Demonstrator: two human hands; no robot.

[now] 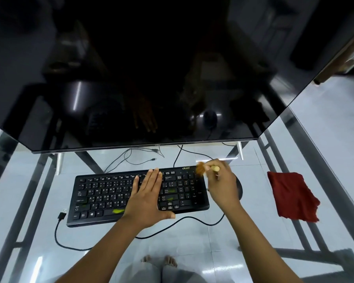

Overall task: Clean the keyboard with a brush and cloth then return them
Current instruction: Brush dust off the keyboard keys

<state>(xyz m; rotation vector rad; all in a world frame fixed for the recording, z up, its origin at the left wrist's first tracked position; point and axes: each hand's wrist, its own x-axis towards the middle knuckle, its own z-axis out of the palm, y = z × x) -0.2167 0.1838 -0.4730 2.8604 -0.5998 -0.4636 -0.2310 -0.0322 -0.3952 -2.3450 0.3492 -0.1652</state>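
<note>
Pinched in the right hand [223, 185], a small brush [204, 169] sits over the upper right corner of the black keyboard [102, 199], its orange bristles blurred just above the number pad. Left hand [146, 198] lies flat with straight fingers across the middle keys, gripping nothing. Right of centre in the frame, a red cloth [292, 196] rests crumpled on the glass table [233, 240], well apart from the keyboard. A dark monitor [131, 78] fills the upper frame

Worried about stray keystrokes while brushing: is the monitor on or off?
Appears off: the monitor screen is black, showing no image, only dim reflections; no power light is visible.
</note>
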